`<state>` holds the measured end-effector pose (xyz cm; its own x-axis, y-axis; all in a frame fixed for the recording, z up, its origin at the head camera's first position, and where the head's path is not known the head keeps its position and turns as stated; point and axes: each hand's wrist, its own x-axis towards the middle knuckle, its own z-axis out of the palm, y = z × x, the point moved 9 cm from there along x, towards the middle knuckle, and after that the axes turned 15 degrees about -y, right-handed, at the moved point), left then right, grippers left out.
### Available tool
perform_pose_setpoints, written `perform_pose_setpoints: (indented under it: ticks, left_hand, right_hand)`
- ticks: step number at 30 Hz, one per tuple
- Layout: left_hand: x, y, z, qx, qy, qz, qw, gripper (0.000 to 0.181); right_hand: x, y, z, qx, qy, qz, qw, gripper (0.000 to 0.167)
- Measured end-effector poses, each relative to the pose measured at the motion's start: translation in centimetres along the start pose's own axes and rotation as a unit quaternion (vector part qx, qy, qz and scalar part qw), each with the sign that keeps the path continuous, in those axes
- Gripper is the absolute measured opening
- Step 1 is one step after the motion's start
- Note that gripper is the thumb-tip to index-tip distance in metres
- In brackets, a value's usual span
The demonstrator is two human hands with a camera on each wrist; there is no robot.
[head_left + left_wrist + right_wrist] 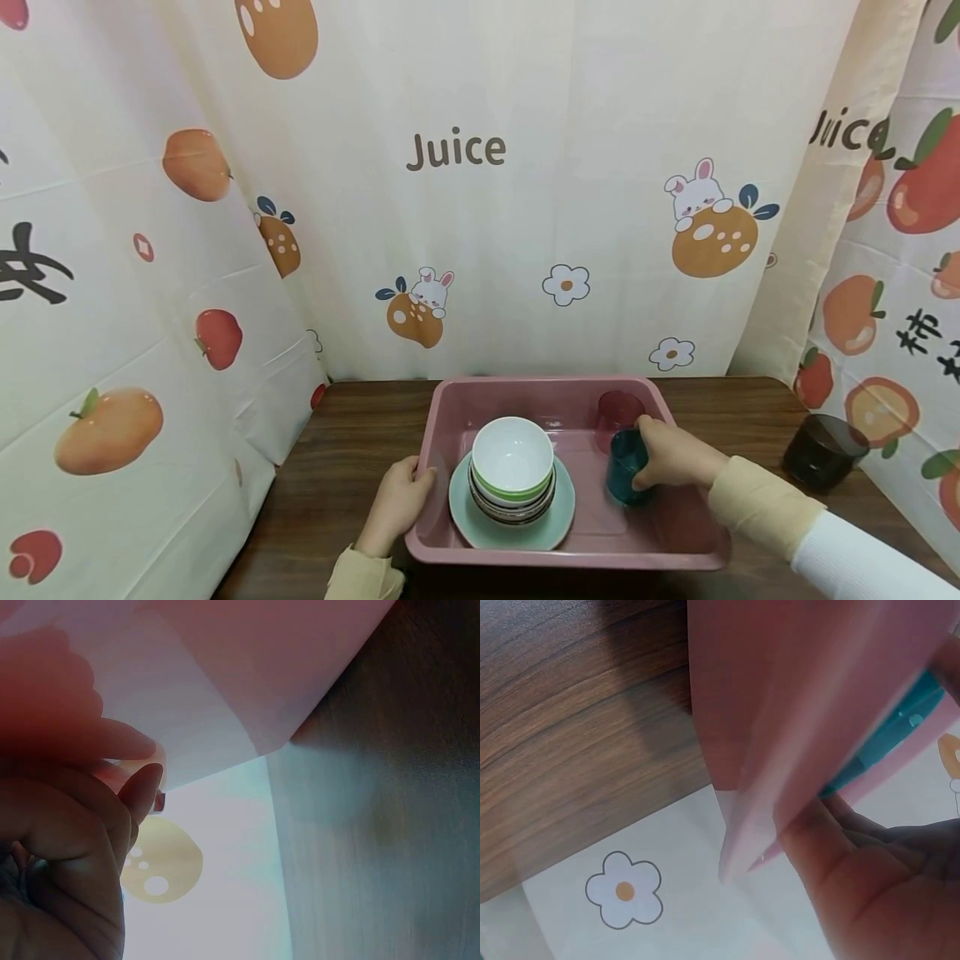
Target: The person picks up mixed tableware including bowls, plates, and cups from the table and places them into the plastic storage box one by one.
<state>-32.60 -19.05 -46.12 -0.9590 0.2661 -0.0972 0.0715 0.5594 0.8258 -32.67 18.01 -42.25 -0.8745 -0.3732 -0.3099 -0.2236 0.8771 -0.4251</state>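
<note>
A pink plastic tub (pixel 600 533) stands on the table. My left hand (pixel 399 504) grips its left rim; in the left wrist view the thumb and fingers (pixel 139 795) close on the edge. Inside the tub, at the right, my right hand (pixel 667 454) holds a teal cup (pixel 624 475) that looks upright. Behind that cup stands a red see-through cup (pixel 617 408). Left of the cups, a light green plate (pixel 463 500) carries a stack of bowls (pixel 513 458), a white one with a green band on top. In the right wrist view the tub wall hides part of the teal cup (pixel 892 731).
A dark see-through cup (pixel 823 454) stands on the wooden table (pixel 330 442), right of the tub. Printed curtains (pixel 487 250) hang along the back and both sides of the table.
</note>
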Motion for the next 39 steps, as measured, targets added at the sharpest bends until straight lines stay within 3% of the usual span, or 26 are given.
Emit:
perform_pose_setpoints:
  ticks: [6,12,16,22,28,39]
  left_hand:
    - [0.0,0.0,-0.1,0.002,0.0,0.0,1.0,0.023]
    - [0.0,0.0,-0.1,-0.001,0.002,0.0,1.0,0.023]
    - [0.0,-0.1,0.0,-0.002,0.002,0.002,1.0,0.023]
    - [-0.1,0.0,0.1,-0.007,0.001,0.005,1.0,0.023]
    - [-0.1,0.0,0.1,-0.007,0.001,0.0,1.0,0.023]
    - [-0.2,0.0,0.0,-0.007,-0.003,0.003,1.0,0.024]
  right_hand:
    - [-0.4,-0.2,-0.5,-0.006,0.011,-0.004,0.9999,0.074]
    - [-1.0,0.3,-1.2,0.033,0.01,-0.009,0.9994,0.07]
    - [-1.6,0.8,-2.4,0.045,0.038,-0.02,0.9981,0.066]
    - [-3.2,2.0,-4.9,0.069,0.096,-0.031,0.9925,0.077]
    - [-5.4,4.5,-7.2,0.065,0.148,0.015,0.9867,0.088]
    - [-9.1,11.9,-9.6,0.104,0.244,0.073,0.9614,0.097]
